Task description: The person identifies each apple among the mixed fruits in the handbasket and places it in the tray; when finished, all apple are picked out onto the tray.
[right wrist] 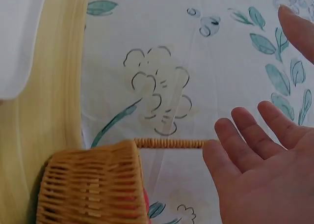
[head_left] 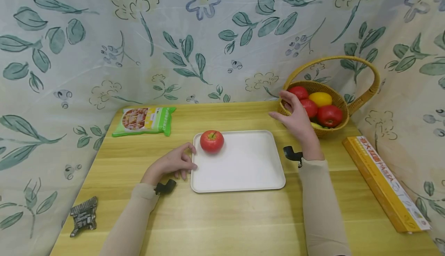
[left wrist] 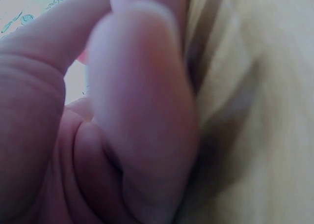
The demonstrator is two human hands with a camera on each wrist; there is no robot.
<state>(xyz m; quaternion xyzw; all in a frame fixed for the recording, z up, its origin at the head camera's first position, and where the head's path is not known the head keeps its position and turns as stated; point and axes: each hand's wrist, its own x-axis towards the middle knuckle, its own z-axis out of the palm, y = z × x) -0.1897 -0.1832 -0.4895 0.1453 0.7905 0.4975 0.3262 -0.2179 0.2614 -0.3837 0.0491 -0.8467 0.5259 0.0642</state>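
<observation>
So the red apple (head_left: 211, 141) sits in the back left corner of a white tray (head_left: 247, 163), which is around the middle of the wooden tabletop (head_left: 215, 225). The rest of the tray is bare.

The left hand (head_left: 174, 160) is right at the tray's left edge, fingers loosely bent with a gap between thumb and index. Can't really tell how firmly it's touching the rim, since the left wrist view is mostly blurry fingers.

The right hand (head_left: 297, 119) is up at the left side of the wicker basket (right wrist: 93, 184), thumb and fingers wide apart with nothing in them. The basket's parked at the back right corner, pretty crowded: red fruits (head_left: 329, 116), a yellow one (head_left: 320, 99), plus something yellowish low at the front, mostly hidden. The tall handle (head_left: 377, 78) arches over that lot, so it's kinda in the way from above, and the hand blocks part of the near left rim.

Other stuff: a yellow pasta box (head_left: 386, 184) lies slantwise along the right edge, a green food bag (head_left: 146, 121) is flat at the back left corner, and a small dark packet (head_left: 84, 215) is by the left edge, toward the front. Flowery fabric (head_left: 201, 63) hangs behind the back edge.
</observation>
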